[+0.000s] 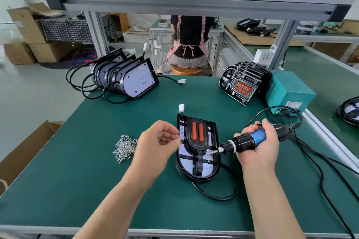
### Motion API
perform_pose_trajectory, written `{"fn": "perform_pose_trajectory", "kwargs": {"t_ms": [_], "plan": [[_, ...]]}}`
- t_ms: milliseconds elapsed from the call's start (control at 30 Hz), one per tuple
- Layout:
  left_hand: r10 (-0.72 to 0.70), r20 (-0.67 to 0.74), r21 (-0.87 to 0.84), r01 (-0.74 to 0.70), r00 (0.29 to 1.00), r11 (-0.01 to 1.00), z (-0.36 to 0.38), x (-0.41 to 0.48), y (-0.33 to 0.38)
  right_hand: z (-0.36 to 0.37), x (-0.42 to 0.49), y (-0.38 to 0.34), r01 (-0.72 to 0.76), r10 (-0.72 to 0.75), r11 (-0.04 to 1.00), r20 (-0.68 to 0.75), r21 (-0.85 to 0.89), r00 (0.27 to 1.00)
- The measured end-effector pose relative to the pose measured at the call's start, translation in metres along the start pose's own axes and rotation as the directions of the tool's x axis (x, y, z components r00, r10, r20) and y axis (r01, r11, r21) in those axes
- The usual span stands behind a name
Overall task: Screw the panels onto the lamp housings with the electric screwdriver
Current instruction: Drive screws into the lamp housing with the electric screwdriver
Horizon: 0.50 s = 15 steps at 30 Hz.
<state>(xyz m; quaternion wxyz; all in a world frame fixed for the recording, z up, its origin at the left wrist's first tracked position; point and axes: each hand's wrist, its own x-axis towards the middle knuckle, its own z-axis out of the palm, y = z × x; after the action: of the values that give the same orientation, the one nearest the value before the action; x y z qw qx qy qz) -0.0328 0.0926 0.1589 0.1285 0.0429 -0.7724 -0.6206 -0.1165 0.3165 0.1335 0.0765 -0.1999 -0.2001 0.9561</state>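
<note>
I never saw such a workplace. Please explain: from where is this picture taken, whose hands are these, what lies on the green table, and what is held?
The camera sits on a person's head and looks down at their hands. The right hand grips an electric screwdriver, its bit pointing at a lamp housing with a black panel in it. The left hand hovers with curled fingers; whether it pinches a screw is unclear. On the table lie loose screws, a row of housings and stacked panels.

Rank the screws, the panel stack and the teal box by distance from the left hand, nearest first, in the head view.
1. Screws, just left of the left hand.
2. Panel stack, back right.
3. Teal box, right of that stack.
</note>
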Motion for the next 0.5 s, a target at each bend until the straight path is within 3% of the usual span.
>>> {"fn": "perform_pose_trajectory", "kwargs": {"t_ms": [200,500], "plan": [[0.027,0.075,-0.069,-0.022,0.997,0.997,0.02,-0.019,0.008,0.017,-0.012,-0.006,0.016,0.001,0.986,-0.104,0.168,0.995],[0.003,0.063,-0.144,0.006,0.998,0.99,0.03,-0.025,0.012,0.025,-0.02,-0.007,0.025,-0.005,0.987,-0.121,0.161,0.993]]}}
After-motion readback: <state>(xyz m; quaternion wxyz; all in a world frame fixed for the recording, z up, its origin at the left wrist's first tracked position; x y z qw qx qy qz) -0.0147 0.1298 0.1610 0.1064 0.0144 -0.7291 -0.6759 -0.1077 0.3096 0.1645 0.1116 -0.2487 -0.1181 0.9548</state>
